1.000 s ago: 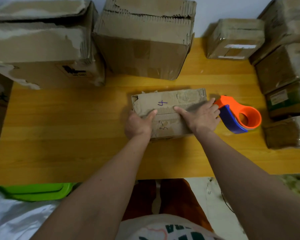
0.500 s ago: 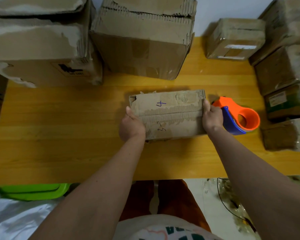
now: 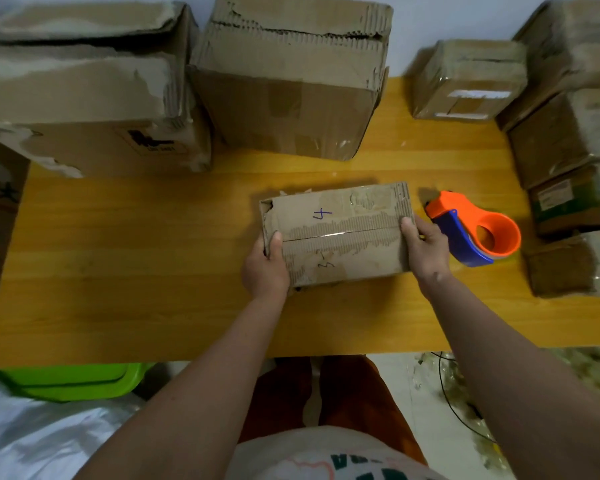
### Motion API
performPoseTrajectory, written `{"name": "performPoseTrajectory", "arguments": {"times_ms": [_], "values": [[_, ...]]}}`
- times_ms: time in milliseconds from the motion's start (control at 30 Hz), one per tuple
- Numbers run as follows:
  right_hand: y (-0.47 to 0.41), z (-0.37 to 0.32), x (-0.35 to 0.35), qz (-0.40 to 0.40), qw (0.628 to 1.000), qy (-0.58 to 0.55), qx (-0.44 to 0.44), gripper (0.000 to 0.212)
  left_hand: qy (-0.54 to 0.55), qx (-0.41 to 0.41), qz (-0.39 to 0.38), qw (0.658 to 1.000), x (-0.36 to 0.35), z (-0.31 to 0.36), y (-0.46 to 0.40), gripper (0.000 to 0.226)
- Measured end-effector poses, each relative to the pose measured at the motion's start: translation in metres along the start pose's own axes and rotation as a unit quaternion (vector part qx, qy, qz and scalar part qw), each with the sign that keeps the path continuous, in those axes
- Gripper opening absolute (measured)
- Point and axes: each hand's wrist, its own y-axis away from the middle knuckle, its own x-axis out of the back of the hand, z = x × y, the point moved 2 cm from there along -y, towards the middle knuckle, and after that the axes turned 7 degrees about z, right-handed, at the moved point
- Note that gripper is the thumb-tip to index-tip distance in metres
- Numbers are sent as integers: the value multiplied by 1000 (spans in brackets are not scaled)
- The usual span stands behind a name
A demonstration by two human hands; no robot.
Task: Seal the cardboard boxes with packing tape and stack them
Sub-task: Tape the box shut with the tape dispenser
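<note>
Both hands grasp the small box (image 3: 336, 233) by its ends — left hand (image 3: 265, 268), right hand (image 3: 425, 251) — mid-table, long axis left-right; the tape dispenser (image 3: 473, 228) lies just right of the right hand.

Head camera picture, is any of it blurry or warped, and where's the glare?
Head view: sharp at the centre, where both hands grip the small box; the stacked boxes at the right edge are smeared. Wide-angle bending bows the table edges. Glare glints off the tape along the small box's seam.
</note>
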Motion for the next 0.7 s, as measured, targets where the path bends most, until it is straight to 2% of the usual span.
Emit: {"name": "performPoseTrajectory", "arguments": {"times_ms": [100,167,267,300,333,367,433,500,567,600,700], "values": [[7,3,-3,47,998,16,-25,42,-30,6,26,999,2,1,-4,49],[12,6,-4,53,998,30,-26,42,-50,4,13,999,4,5,-15,52],[17,16,-3,39,995,83,-27,37,-121,-36,-50,991,9,24,-40,42],[17,18,-2,38,991,124,-25,36,-176,-64,-59,980,12,34,-47,35],[17,16,-1,45,986,162,-16,35,-247,-104,-61,962,15,42,-48,34],[17,13,0,53,981,189,0,36,-311,-157,-47,936,17,49,-41,49],[13,-3,0,52,976,205,52,44,-360,-279,-31,890,14,55,-9,73],[6,-18,-5,12,971,209,117,50,-390,-365,-89,841,2,44,42,84],[-3,-24,-10,-39,961,236,138,49,-447,-367,-184,794,-14,24,79,98],[-6,-25,-11,-53,956,251,138,48,-478,-365,-205,772,-19,14,86,104],[-5,-21,-4,-36,959,261,109,41,-519,-411,-193,724,-21,3,72,109]]}}
